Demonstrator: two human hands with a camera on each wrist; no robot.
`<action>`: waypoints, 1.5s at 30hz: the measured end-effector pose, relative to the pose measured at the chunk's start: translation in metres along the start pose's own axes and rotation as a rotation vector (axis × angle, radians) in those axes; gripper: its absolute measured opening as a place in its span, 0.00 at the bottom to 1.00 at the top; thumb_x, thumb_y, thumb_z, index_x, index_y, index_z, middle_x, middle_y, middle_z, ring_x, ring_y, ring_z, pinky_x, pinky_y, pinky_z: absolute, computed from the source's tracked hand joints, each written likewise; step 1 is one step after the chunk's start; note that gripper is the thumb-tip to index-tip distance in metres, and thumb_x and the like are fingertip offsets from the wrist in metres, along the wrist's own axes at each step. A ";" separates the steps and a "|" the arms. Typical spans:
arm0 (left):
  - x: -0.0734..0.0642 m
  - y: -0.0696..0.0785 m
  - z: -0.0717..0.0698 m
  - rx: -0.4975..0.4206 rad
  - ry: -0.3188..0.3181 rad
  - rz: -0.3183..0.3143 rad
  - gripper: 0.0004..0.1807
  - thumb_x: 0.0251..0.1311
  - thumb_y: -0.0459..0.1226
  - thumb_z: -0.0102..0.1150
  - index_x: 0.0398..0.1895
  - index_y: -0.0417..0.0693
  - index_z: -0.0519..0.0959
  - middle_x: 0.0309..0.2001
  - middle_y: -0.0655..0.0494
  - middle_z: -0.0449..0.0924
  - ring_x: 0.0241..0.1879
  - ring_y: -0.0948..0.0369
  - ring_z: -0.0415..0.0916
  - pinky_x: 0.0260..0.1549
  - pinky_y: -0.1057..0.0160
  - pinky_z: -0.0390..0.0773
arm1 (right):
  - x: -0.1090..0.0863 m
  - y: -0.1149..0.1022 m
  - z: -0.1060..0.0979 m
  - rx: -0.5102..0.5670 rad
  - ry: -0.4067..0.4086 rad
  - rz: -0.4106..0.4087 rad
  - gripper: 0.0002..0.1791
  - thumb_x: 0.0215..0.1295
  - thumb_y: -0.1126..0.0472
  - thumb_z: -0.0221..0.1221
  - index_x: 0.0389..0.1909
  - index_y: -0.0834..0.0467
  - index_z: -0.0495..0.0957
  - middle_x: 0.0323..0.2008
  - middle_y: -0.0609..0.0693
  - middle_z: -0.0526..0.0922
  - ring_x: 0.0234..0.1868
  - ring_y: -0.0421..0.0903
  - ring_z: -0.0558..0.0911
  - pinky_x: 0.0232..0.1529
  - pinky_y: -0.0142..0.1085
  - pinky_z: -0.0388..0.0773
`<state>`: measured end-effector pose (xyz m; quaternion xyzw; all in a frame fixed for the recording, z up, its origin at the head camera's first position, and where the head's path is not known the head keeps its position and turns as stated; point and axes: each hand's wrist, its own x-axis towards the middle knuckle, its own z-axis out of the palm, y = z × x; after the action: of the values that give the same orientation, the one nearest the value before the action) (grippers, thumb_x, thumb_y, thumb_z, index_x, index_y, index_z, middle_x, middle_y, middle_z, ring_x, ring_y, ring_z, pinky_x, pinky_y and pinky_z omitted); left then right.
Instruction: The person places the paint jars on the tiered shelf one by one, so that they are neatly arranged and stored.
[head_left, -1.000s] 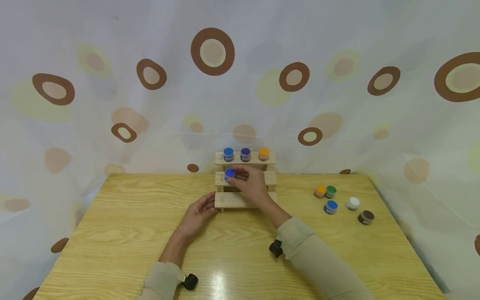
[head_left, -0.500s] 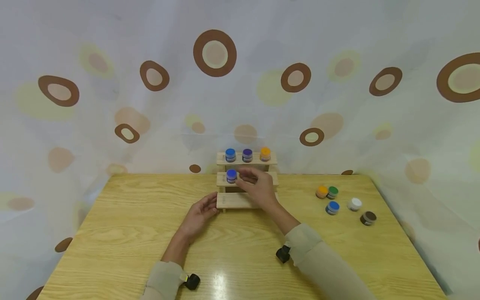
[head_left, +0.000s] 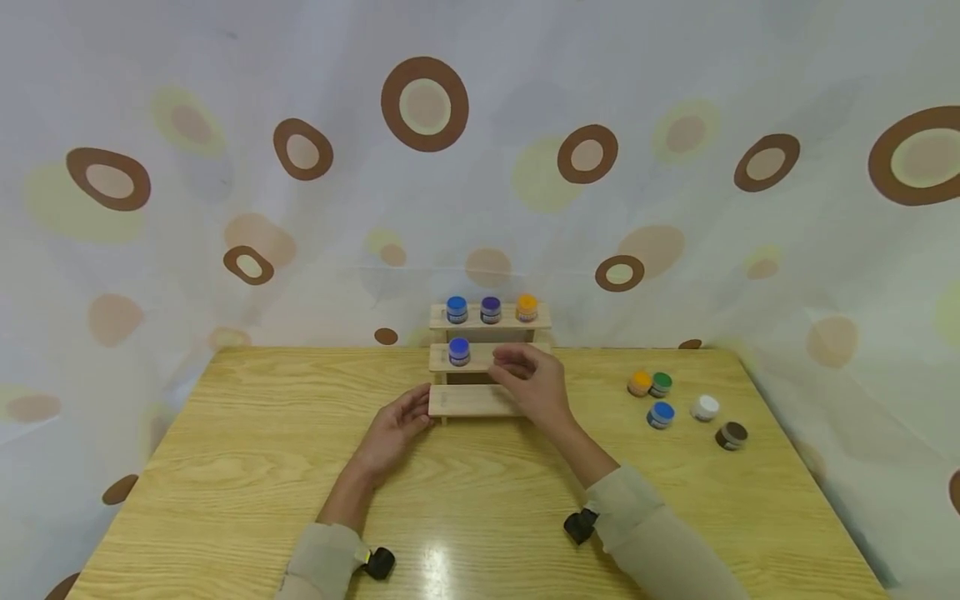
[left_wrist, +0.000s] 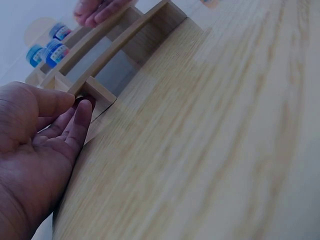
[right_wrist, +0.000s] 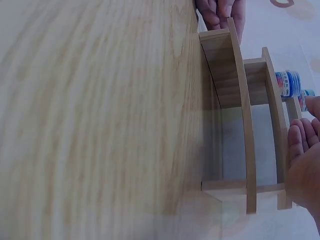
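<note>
A three-step wooden display rack (head_left: 472,402) stands against the back of the table. At the left end of its lowest step, my left hand (head_left: 388,440) holds the board, thumb on top and fingers by the end support (left_wrist: 100,95). A blue-violet-lidded paint jar (head_left: 459,352) sits upright at the left of the middle step. My right hand (head_left: 538,390) hovers over the right part of the rack, fingers loosely bent, nothing between them. Along the top step are a blue paint jar (head_left: 457,310), a purple one (head_left: 491,310) and an orange one (head_left: 527,308).
Several loose paint jars lie to the right on the wooden table (head_left: 247,467): an orange jar (head_left: 640,383) beside a green jar (head_left: 661,384), a blue jar (head_left: 661,415), a white jar (head_left: 705,407) and a dark brown jar (head_left: 731,435). A patterned cloth (head_left: 480,192) hangs behind.
My right hand has let go of the blue-violet-lidded paint jar on the middle step and drawn away to the right. The left hand keeps its place at the rack.
</note>
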<state>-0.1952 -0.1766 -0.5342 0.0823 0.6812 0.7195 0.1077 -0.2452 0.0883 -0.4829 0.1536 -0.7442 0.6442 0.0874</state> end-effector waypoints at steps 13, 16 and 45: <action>0.000 0.002 0.001 -0.001 -0.011 -0.011 0.31 0.79 0.23 0.46 0.83 0.35 0.56 0.79 0.36 0.61 0.76 0.43 0.64 0.66 0.62 0.78 | -0.024 0.005 -0.036 0.072 0.085 0.033 0.15 0.67 0.68 0.72 0.52 0.69 0.85 0.51 0.67 0.86 0.48 0.47 0.87 0.54 0.32 0.86; -0.001 0.001 0.000 -0.001 -0.012 -0.016 0.31 0.79 0.23 0.46 0.83 0.36 0.56 0.79 0.36 0.60 0.76 0.43 0.64 0.67 0.61 0.78 | -0.030 0.005 -0.040 0.060 0.096 0.073 0.15 0.66 0.67 0.72 0.51 0.68 0.85 0.51 0.65 0.87 0.49 0.49 0.87 0.54 0.32 0.86; 0.002 -0.003 0.001 -0.011 0.006 -0.014 0.32 0.79 0.23 0.46 0.83 0.37 0.57 0.78 0.37 0.62 0.75 0.44 0.66 0.65 0.64 0.79 | -0.084 0.030 -0.128 -0.039 0.304 0.409 0.21 0.67 0.59 0.73 0.56 0.65 0.84 0.50 0.52 0.90 0.47 0.37 0.88 0.49 0.26 0.85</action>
<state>-0.1965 -0.1754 -0.5369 0.0747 0.6781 0.7227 0.1112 -0.1852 0.2281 -0.5183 -0.1004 -0.7503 0.6498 0.0691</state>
